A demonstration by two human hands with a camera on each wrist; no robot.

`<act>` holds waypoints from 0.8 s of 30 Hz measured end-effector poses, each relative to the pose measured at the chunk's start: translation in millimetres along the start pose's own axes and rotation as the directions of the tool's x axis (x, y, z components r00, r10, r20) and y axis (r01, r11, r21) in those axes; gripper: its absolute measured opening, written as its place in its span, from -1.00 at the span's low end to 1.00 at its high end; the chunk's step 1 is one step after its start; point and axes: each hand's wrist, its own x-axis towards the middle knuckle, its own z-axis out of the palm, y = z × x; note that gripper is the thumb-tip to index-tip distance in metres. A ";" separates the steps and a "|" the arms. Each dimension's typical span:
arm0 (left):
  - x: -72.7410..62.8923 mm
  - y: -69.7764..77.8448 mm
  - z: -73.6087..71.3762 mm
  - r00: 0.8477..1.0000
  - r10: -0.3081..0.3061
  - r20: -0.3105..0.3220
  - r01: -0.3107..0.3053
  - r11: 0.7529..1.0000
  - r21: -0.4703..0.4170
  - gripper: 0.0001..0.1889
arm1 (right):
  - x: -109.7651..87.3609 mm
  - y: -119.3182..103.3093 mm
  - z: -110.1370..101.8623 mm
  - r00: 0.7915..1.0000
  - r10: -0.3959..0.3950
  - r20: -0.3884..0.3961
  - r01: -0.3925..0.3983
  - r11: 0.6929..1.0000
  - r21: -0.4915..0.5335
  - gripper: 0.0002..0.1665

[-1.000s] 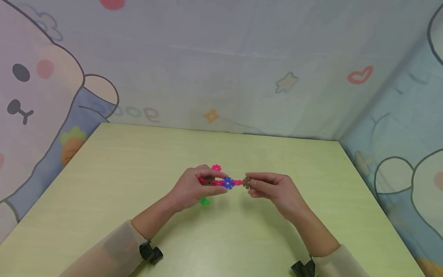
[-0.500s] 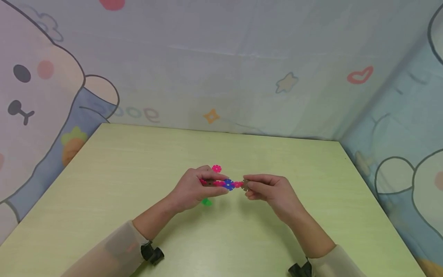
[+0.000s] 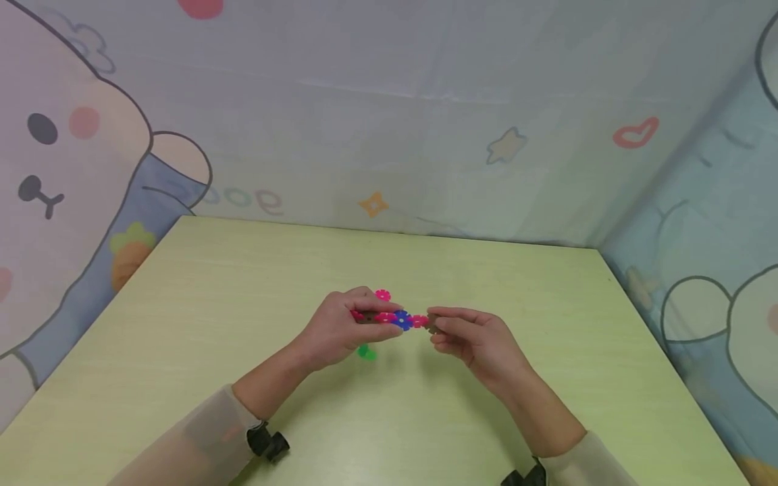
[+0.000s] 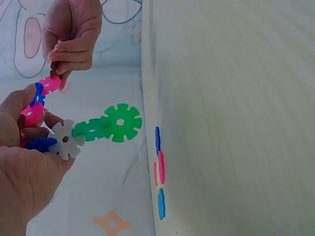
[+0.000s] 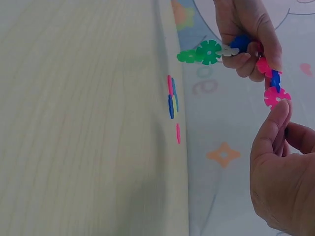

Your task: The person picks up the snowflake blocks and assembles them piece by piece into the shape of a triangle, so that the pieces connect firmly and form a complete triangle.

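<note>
In the head view, my left hand holds a chain of interlocking plastic snowflake discs, with thumb and fingertips on a blue disc. A pink disc joins the blue one on its right. My right hand pinches a brown disc against that pink disc's right edge; its fingers partly cover the joint. More pink and brown discs sit inside my left hand, partly hidden. From the palm side, a white disc and green discs stick out in the left wrist view.
Behind my left hand, a loose pink disc shows on the pale table. Both wrist views show several flat discs lying there, among them a light blue one. A printed cloth hangs behind the table.
My right hand has moved slightly left, bringing the brown disc closer to the pink one. The left hand keeps its hold on the chain, with little movement.
</note>
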 end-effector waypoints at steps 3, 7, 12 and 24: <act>-0.7 -1.0 0.0 1.000 -0.006 -0.002 0.006 1.000 -0.003 -0.66 | -1.3 -2.8 3.1 1.000 0.002 -0.012 -0.001 1.000 0.030 -0.61; -1.8 -0.3 -1.4 1.000 -0.004 -0.022 0.004 1.000 -0.030 -0.68 | -2.7 -10.5 9.2 0.999 -0.019 -0.042 0.018 0.999 -0.038 -0.57; -1.8 4.7 -4.8 1.000 0.013 -0.026 -0.016 0.993 -0.118 -0.68 | -4.8 -19.0 13.3 0.999 -0.032 -0.043 0.027 0.994 -0.108 -0.52; -2.8 -4.0 -4.8 1.000 0.014 -0.013 -0.015 0.998 -0.054 -0.65 | -7.8 -24.9 13.6 1.000 -0.018 -0.004 0.017 0.994 -0.109 -0.55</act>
